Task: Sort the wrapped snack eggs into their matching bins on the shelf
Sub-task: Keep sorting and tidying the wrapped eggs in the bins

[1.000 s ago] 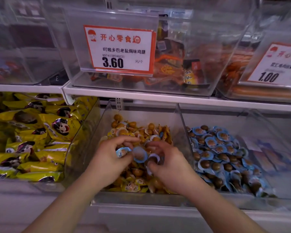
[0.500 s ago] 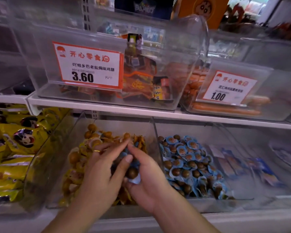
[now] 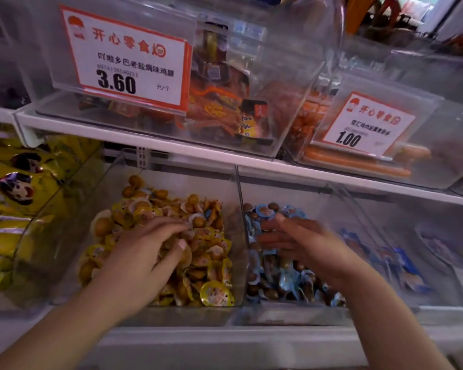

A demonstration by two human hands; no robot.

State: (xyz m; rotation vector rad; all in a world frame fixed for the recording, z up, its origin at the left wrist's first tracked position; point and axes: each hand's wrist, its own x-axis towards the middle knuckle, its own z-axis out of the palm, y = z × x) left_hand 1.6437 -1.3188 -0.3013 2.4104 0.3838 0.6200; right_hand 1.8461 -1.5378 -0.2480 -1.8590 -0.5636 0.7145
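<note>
Two egg bins (image 3: 238, 236) side by side under shelf (image 3: 332, 173)

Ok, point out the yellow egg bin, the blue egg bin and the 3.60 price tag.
yellow egg bin (image 3: 235, 188), head view, bare right wall near the top.
blue egg bin (image 3: 286, 315), head view, clear front wall.
3.60 price tag (image 3: 134, 60), head view, white middle of the card.

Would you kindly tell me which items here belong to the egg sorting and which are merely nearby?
Job:
yellow-wrapped eggs in the clear left bin
blue-wrapped eggs
left hand
right hand

Nearby:
yellow snack bags
3.60 price tag
1.00 price tag
</note>
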